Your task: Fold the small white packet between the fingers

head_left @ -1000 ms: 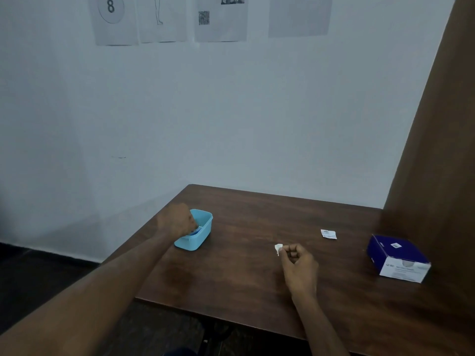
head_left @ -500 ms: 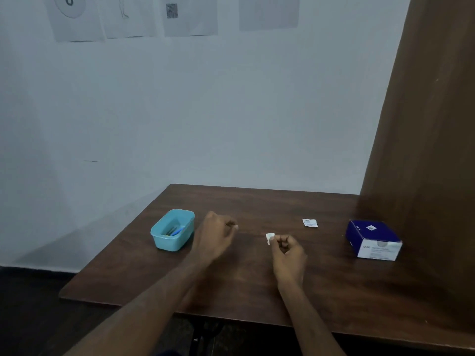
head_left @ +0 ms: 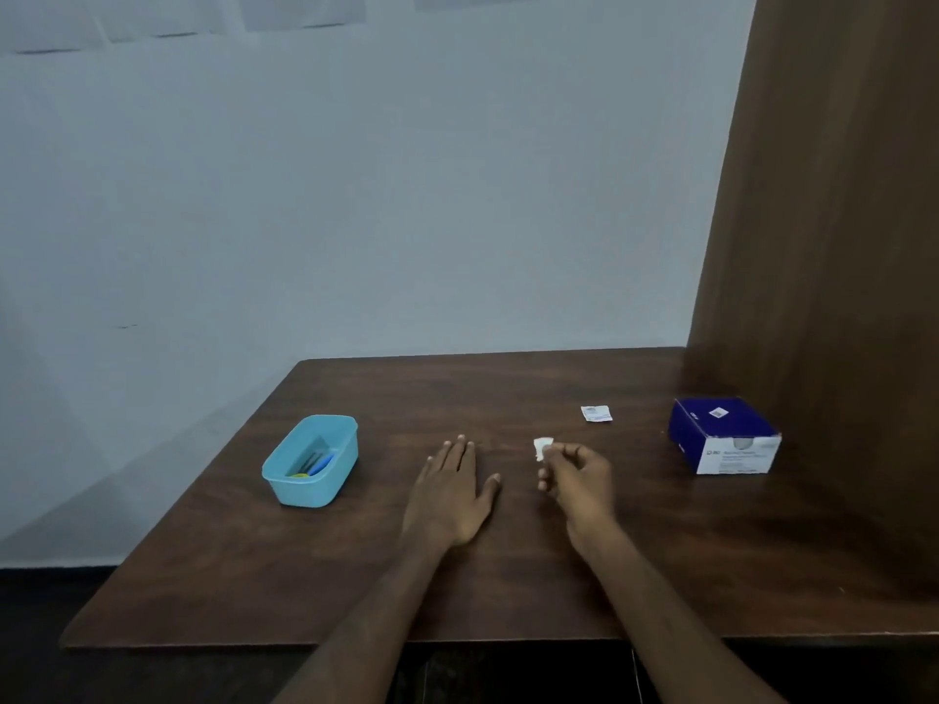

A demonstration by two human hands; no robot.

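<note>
White swab (head_left: 541,448) pinched in right hand (head_left: 576,480) fingers; left hand (head_left: 452,492) flat, fingers straight; box (head_left: 724,435) print unreadable.

My left hand (head_left: 449,492) lies flat on the brown table (head_left: 508,388), fingers straight. Just beside it, my right hand (head_left: 576,477) pinches a small white wad (head_left: 541,448) at its fingertips, above the tabletop. A light blue tub (head_left: 312,462) with blue and yellow bits inside sits to the left. A small white packet (head_left: 596,413) and a dark blue box (head_left: 724,435) lie to the right.
</note>
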